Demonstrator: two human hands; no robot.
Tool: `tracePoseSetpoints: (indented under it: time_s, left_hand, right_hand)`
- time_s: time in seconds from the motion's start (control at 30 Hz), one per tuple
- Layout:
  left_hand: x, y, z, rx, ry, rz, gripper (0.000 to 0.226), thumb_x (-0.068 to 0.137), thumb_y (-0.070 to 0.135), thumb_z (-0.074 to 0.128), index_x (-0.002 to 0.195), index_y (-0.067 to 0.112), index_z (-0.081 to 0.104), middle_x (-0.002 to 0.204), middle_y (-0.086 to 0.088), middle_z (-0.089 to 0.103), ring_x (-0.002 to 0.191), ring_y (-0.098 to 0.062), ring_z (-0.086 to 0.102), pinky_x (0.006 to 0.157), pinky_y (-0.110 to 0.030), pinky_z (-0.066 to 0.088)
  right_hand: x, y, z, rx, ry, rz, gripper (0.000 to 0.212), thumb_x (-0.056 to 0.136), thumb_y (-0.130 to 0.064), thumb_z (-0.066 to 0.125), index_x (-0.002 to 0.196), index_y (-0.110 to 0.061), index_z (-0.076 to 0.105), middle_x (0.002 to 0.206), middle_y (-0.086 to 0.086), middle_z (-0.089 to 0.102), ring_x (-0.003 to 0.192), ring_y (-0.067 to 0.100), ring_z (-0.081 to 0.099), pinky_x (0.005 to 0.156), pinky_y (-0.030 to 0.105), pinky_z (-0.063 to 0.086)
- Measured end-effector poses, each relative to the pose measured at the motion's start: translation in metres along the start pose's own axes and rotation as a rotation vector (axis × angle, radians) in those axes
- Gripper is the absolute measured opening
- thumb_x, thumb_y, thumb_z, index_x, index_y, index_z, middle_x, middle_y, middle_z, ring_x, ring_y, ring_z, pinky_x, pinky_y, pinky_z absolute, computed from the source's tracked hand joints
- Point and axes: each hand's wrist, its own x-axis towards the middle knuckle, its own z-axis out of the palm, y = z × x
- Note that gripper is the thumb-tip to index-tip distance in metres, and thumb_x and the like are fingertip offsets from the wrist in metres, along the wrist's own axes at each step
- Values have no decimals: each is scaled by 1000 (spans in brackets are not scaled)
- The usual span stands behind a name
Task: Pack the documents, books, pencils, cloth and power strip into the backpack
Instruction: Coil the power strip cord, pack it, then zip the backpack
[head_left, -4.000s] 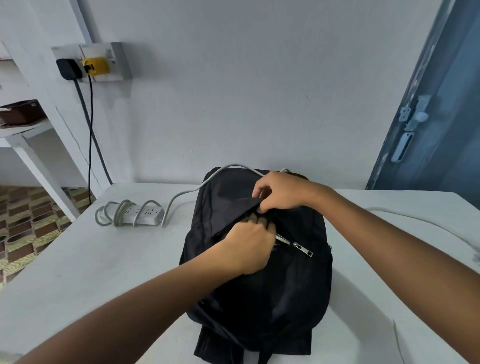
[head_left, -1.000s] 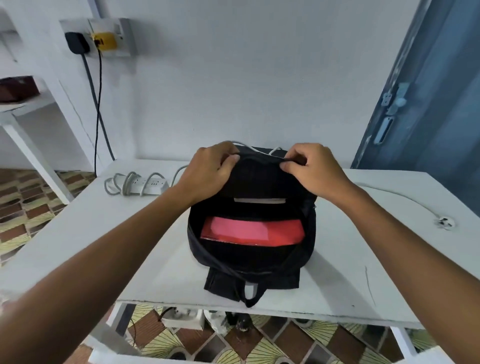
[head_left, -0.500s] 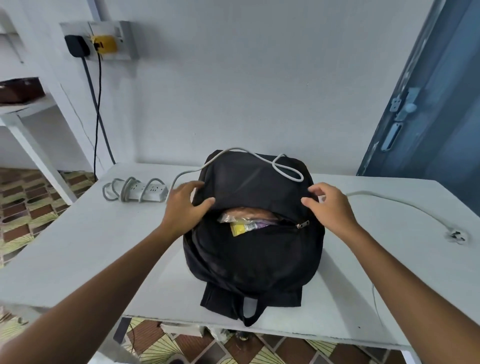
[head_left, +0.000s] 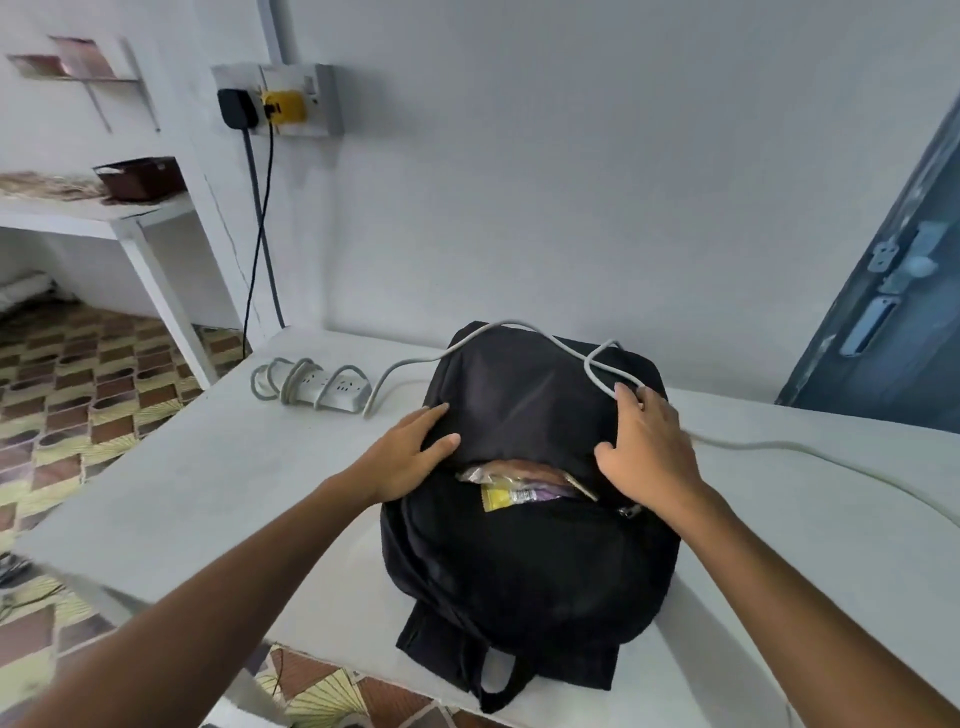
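Black fabric backpack (head_left: 524, 545) lies on white worktop (head_left: 208, 478), w/ both hands (head_left: 415, 457) (head_left: 644, 452) spread flat on it. White power strip (head_left: 332, 389) nearby; cable should be lifted off bag before packing.

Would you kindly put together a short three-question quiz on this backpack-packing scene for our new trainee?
1. True or false: the power strip is already inside the backpack.
2. Multiple choice: where does the grey cord run? A) over the top of the backpack B) under the table C) into the wall socket
3. Fill in: through the pocket's open zip shows a crinkly packet whose brightest part is ____.

Key
1. False: it lies on the table, left of the backpack.
2. A. The right hand rests near it; the left hand lies flat on the backpack.
3. Yellow.
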Motion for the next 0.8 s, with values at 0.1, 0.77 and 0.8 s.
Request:
tracePoseSetpoints:
  time_s: [0.1,0.77,0.8]
  left_hand:
    - [-14,-7,-14,-39,153,-22,54,97,42,46,147,25,32,149,-2,39,136,-19,37,113,-36,30]
    - [102,-216,-154,495,55,-3,105,60,59,79,147,32,27,159,-6,11,146,-33,4,111,-62,15]
    - [110,-218,-158,474,-1,-19,105,57,61,80,145,33,30,157,-6,18,144,-33,14,110,-60,24]
  right_hand:
    - [14,-35,-13,148,52,-191,61,87,-15,52,145,-10,32,145,10,34,137,28,29,106,43,36]
    - [124,-281,120,-495,-251,-583,23,84,-10,50,65,-18,40,72,0,53,79,25,52,109,57,16]
    - [126,-284,125,-512,-266,-581,28,83,-7,49,63,-20,36,66,-2,48,72,23,50,104,54,23]
